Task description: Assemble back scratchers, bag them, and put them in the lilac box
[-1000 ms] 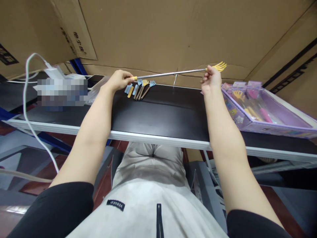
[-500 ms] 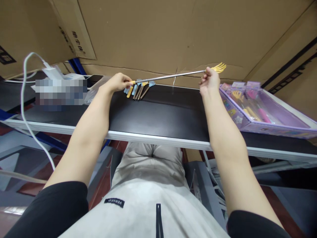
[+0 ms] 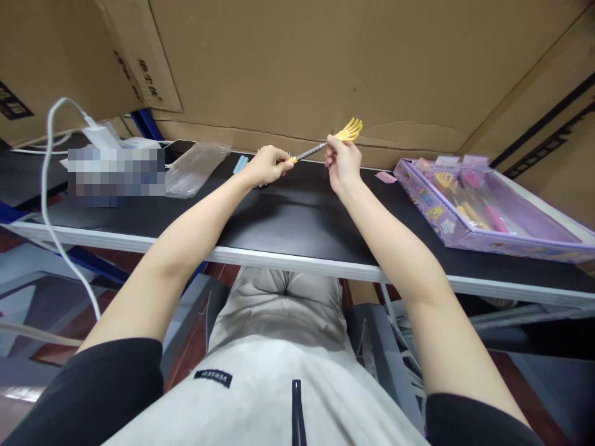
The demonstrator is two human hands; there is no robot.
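A telescopic back scratcher (image 3: pixel 311 150) with a yellow hand-shaped head and a silver rod is held above the black tabletop. My left hand (image 3: pixel 271 165) is closed round its yellow handle end. Just below the yellow head, my right hand (image 3: pixel 344 161) pinches the rod. Only a short length of rod shows between the two hands. Light blue handles (image 3: pixel 240 164) lie on the table beside my left hand, which hides most of the other scratcher parts there.
At right stands a purple display box (image 3: pixel 515 244) holding bagged yellow and pink back scratchers, with a pink card (image 3: pixel 385 178) beside it. On the left are a clear plastic bag (image 3: pixel 195 173), a dark phone (image 3: pixel 179 148) and a white charger (image 3: pixel 100 134) with its cable. Cardboard (image 3: pixel 279 68) walls the back.
My hands have come closer together, and the scratcher's rod has slid in from long to short. My left hand now covers most of the loose parts on the table.
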